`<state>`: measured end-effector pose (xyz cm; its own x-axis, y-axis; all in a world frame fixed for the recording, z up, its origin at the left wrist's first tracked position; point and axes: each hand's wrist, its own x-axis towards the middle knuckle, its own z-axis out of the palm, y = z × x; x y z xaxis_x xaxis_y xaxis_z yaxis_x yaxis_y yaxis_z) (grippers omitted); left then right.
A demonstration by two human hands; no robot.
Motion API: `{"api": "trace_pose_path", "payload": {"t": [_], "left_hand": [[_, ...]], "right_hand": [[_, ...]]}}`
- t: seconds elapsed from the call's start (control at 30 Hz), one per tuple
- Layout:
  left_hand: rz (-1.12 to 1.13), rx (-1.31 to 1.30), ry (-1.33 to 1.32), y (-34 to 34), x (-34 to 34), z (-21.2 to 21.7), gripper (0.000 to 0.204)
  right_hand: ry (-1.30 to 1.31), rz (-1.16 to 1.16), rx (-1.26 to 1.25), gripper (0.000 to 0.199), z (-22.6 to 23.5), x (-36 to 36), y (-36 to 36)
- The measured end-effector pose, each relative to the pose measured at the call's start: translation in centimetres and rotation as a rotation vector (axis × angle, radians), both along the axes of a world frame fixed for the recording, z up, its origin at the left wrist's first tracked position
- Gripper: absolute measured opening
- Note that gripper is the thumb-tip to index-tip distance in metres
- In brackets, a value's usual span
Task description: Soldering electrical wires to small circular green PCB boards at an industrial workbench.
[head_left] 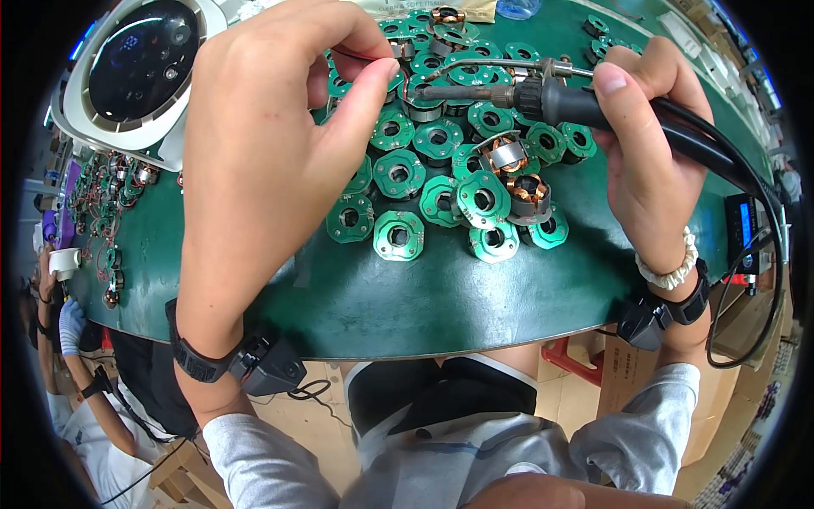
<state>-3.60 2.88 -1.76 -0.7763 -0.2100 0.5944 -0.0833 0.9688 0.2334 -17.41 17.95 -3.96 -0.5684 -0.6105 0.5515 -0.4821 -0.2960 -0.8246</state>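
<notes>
My left hand (263,144) is raised over the left of the pile, thumb and fingers pinched around a thin dark wire (349,55). A red wire (404,85) shows just beyond the fingertips. My right hand (649,161) grips a black soldering iron (572,103) with a thin metal feed tube (492,63) along its top. The iron's tip points left, at or just above a small motor coil with a green circuit board (424,108); whether they touch, I cannot tell. Around and below lie several more green ring-shaped boards (399,174), some showing copper windings (527,191).
A white-rimmed device with a glossy black face (144,59) stands at the left. Behind my left wrist lie wired boards (110,191). A controller with a blue display (746,225) sits at the right edge, near the iron's hanging cable (776,280). Another person's gloved hand (72,327) is far left.
</notes>
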Motion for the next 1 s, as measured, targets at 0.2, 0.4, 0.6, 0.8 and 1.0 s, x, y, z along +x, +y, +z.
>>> {"api": "trace_pose_path", "payload": {"t": [0.2,0.4,0.6,0.8,1.0], "left_hand": [[-0.04,-0.074,0.034,0.0,0.2,0.2,0.004],[-0.099,-0.157,0.054,0.1,0.3,0.2,0.004],[0.041,0.062,-0.023,0.7,0.3,0.6,0.003],[-0.033,-0.009,0.076,0.0,0.0,-0.4,0.006],[0.089,0.224,0.016,0.1,-0.3,-0.6,0.009]], "right_hand": [[0.085,-0.046,-0.057,0.024,-0.1,-0.5,-0.2],[-0.049,-0.088,-0.016,0.023,0.8,-0.2,0.4],[-0.089,-0.148,-0.029,0.023,1.1,-0.8,0.9],[-0.13,-0.144,-0.067,0.023,1.5,-1.0,1.1],[-0.108,-0.091,-0.082,0.023,1.3,-1.7,1.6]]}}
